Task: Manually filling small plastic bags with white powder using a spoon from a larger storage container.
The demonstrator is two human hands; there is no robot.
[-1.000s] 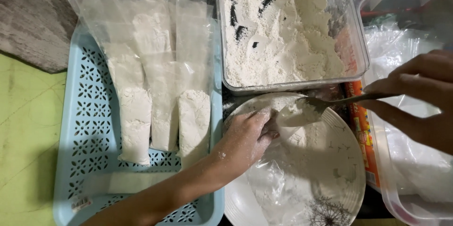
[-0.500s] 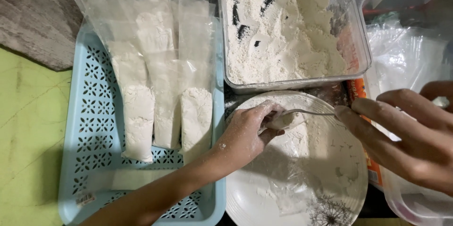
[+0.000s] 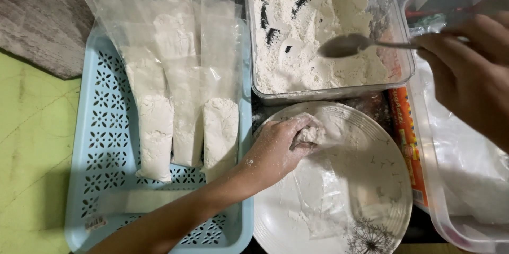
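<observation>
My left hand [image 3: 278,148], dusted with flour, grips the mouth of a clear plastic bag [image 3: 318,195] that lies on a white plate [image 3: 392,180]. The bag holds some flour near its opening. My right hand [image 3: 466,68] holds a metal spoon [image 3: 350,45] by its handle. The spoon's bowl hovers over the flour in a clear rectangular tub [image 3: 318,31] behind the plate.
A light blue perforated tray [image 3: 101,142] at the left carries three filled flour bags [image 3: 185,105] laid side by side. A clear plastic box [image 3: 456,127] with empty bags stands at the right. Green surface lies at the far left.
My right hand lifted the spoon out of the bag's mouth and carried it up over the flour tub. My left hand stayed on the bag.
</observation>
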